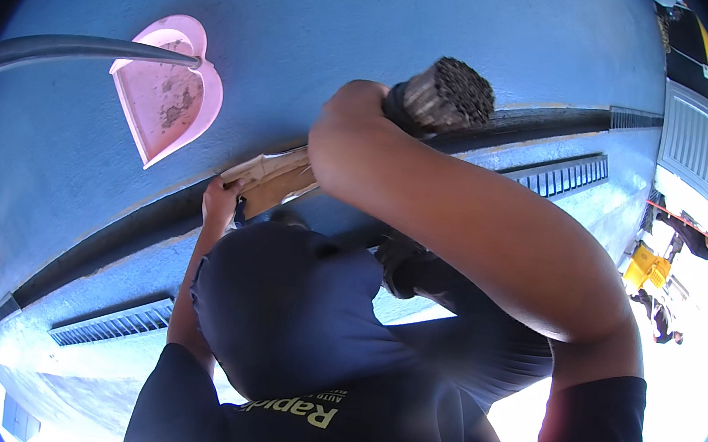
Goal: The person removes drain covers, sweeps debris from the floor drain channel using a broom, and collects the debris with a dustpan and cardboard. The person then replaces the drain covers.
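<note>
My left hand (219,203) grips the left end of a folded piece of brown cardboard (276,185), its fingers closed over the edge. The cardboard slants over a long, dark open drain channel (147,215) in the blue floor. My right forearm crosses above the cardboard and hides its right end. Bent back at the wrist, my right hand (357,105) is closed at the dark-bound end of a hand broom (449,97), though its fingers are mostly hidden. The broom's grey, stiff bristle ends point away to the right, beside the channel.
A pink dustpan (159,101) with dirt in it lies beyond the channel, its long dark handle (53,50) reaching left. Slotted grates (115,323) lie along the near side, another grate (564,174) at right. A yellow bucket (644,267) stands far right.
</note>
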### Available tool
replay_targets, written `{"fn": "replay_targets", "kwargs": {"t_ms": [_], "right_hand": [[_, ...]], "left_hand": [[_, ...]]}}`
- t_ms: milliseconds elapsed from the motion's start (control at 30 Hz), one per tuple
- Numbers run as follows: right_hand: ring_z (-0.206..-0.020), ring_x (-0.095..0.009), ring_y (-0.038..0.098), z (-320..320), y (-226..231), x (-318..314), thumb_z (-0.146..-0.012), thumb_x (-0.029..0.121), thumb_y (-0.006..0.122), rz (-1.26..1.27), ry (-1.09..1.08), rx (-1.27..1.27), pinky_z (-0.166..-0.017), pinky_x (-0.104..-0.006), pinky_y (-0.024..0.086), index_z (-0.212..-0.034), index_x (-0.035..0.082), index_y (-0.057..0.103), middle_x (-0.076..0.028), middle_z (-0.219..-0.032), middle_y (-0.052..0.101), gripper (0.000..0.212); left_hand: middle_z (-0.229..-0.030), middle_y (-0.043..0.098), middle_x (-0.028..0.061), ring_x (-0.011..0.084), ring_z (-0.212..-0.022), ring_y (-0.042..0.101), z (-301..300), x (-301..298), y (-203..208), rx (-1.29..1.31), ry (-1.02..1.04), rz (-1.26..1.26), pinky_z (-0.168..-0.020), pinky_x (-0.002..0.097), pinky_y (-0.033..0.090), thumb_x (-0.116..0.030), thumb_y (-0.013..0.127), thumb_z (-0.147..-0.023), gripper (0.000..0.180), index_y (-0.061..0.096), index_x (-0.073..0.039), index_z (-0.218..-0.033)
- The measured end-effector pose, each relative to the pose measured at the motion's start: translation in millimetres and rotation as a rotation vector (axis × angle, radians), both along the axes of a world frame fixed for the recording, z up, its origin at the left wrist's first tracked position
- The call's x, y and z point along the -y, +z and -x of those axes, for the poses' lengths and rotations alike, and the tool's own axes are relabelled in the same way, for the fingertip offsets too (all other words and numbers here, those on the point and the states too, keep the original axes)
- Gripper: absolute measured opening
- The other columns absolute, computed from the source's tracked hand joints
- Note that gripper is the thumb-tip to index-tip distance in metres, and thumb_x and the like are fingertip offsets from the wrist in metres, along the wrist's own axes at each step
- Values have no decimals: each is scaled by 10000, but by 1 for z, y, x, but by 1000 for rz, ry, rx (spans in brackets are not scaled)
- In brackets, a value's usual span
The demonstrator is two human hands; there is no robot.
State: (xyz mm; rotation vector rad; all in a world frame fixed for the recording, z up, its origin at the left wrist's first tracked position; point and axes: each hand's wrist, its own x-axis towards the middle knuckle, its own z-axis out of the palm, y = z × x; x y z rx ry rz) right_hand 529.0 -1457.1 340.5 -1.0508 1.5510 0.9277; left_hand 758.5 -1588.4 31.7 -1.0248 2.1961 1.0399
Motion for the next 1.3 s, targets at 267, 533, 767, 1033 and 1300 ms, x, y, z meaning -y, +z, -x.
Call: {"fn": "replay_targets", "kwargs": {"t_ms": [267, 533, 767, 1033, 1300], "right_hand": [[-803, -225, 681, 8, -16, 13, -723, 241, 760, 50, 100, -3, -681, -425, 508, -974, 109, 745, -75, -896, 723, 283], [-836, -250, 670, 17, 0, 9, -697, 215, 731, 83, 160, -18, -692, -395, 504, -960, 163, 744, -63, -885, 705, 268], [-773, -248, 654, 19, 40, 11, -678, 182, 720, 112, 160, 23, -646, -377, 482, -874, 148, 741, -72, -809, 688, 200], [-687, -245, 627, 20, 88, -3, -644, 129, 701, 393, 157, 59, -586, -352, 454, -749, 114, 724, -87, -708, 659, 109], [-614, -272, 602, 10, 110, -31, -595, 71, 675, 826, 317, -33, -545, -341, 458, -627, 27, 650, -137, -633, 617, 60]], "left_hand": [[-1009, 681, 86, 169, -926, 595, -17, 21, -46, -161, 238, -649, -870, 316, 437, -174, 691, -864, 331, 630, 33, -1116], [-999, 666, 32, 137, -923, 576, -10, 29, -31, -127, 272, -765, -868, 295, 430, -87, 692, -850, 317, 635, 19, -1143], [-1029, 665, 34, 139, -938, 576, -24, 45, -14, -80, 258, -733, -879, 300, 429, -95, 703, -846, 338, 629, 25, -1153], [-1070, 674, 36, 128, -977, 584, -49, 71, -2, -142, 293, -768, -904, 293, 422, -102, 698, -852, 380, 609, 22, -1200], [-1118, 667, 61, 162, -1032, 589, -103, 96, 39, -125, 413, -719, -946, 322, 412, -114, 710, -837, 431, 583, 27, -1224]]}}
